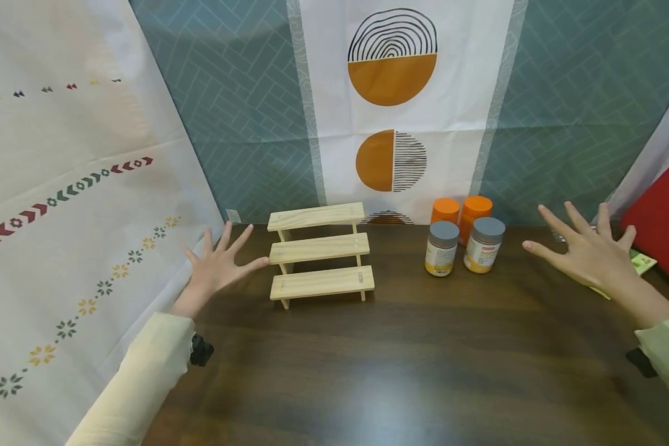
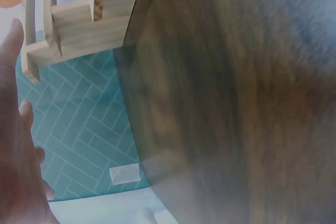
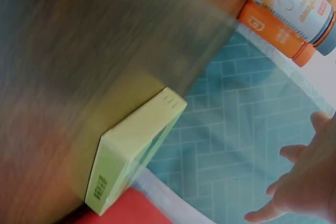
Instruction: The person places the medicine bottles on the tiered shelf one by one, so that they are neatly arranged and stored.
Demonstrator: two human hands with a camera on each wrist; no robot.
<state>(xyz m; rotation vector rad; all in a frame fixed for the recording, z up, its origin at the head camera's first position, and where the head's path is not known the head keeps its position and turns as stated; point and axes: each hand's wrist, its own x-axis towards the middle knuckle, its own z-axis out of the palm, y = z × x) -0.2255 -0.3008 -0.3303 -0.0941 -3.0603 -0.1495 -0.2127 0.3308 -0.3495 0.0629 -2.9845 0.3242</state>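
Note:
My left hand (image 1: 214, 269) is held over the table with its fingers spread, just left of a three-step wooden shelf (image 1: 320, 248); it holds nothing. On the far right, my right hand (image 1: 591, 251) also has spread fingers and nothing in it. Between the shelf and that hand stand two jars with grey lids, a left jar (image 1: 441, 249) and a right jar (image 1: 484, 245). Two orange bottles, one (image 1: 445, 209) and another (image 1: 476, 210), stand behind them, partly hidden. A light green box (image 3: 139, 148) lies below the right hand, mostly covered by it in the head view.
A red object (image 1: 663, 217) sits at the right edge. Patterned cloth (image 1: 240, 111) hangs along the back, and white cloth (image 1: 78, 248) borders the left side. The dark wooden table (image 1: 368, 365) spreads out in front.

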